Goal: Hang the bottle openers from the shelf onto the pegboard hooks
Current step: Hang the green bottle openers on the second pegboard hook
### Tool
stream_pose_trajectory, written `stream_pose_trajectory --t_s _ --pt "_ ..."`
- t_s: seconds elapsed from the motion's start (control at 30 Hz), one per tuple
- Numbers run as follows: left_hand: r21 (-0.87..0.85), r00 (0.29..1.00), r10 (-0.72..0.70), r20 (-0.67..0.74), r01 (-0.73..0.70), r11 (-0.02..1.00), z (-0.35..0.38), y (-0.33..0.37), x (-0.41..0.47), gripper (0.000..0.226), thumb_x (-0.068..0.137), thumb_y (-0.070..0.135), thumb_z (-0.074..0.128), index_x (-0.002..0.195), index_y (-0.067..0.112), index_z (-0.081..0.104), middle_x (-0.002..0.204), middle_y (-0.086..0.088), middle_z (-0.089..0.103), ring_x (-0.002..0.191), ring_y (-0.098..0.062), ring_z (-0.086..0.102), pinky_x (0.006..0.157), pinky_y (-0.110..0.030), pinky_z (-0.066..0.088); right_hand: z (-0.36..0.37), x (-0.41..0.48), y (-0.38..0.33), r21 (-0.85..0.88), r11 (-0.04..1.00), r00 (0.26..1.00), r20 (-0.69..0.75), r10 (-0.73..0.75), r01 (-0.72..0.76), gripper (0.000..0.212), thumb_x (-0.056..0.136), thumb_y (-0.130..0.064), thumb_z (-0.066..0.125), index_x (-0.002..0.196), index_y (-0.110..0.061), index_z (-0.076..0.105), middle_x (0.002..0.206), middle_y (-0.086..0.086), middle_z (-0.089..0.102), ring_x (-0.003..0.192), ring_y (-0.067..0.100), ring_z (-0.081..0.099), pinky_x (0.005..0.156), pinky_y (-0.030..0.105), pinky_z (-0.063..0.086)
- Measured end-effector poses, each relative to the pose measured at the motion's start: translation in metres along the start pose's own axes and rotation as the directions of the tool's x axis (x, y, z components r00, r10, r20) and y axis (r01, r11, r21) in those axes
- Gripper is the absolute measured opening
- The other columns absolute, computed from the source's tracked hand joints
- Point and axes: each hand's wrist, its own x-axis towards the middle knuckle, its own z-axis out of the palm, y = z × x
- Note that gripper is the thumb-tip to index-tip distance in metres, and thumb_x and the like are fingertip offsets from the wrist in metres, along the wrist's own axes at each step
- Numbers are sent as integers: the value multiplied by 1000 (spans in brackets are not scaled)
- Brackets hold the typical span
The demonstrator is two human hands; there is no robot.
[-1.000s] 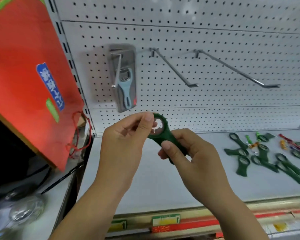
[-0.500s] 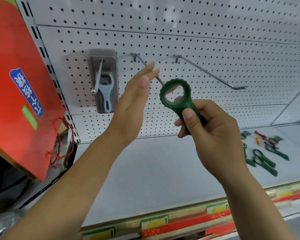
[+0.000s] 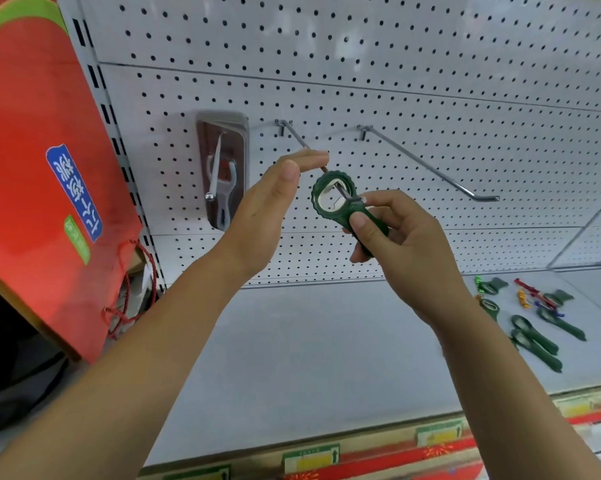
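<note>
Green bottle opener point(image 3: 330, 204) now ring-first over the hook point(image 3: 297, 138) tip

I see a blue label point(image 3: 74, 194) on the red gift bag point(image 3: 22, 133); its white Chinese characters are too blurred to read. Right of the bag, green-and-yellow shelf-edge tags point(image 3: 311, 459) show black upward arrows.

dark green bottle opener point(image 3: 333, 195), white black-dotted pegboard point(image 3: 396, 81), orange bag point(image 3: 32, 161) with blue and green labels
</note>
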Motion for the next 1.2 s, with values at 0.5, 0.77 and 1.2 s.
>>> stream_pose_trajectory --t_s 0.5,0.77,1.2 --pt "-34 982 -45 -182 39 999 -7 -5 16 13 93 27 70 87 16 75 122 12 72 120 -7 64 110 -49 44 -4 -23 -11 -76 952 950 -75 -303 297 36 96 -2 62 127 -21 64 126 -12 67 124 12 61 104 34 50" --pt "76 901 -135 -412 181 980 -5 -16 46 16 96 34 65 85 23 72 83 9 72 74 -2 62 69 -20 51 7 -28 -17 -69 929 930 -29 -367 365 36 96 -1 62 127 -19 63 128 -11 67 126 15 60 106 37 48" --pt "70 843 -294 -452 361 930 -14 -43 98 20 99 26 60 84 15 68 85 -2 74 83 -18 75 80 -35 62 -2 -32 -8 -96 943 948 36 -315 317 44 98 -7 61 139 -23 57 137 -15 61 132 9 54 113 38 42"
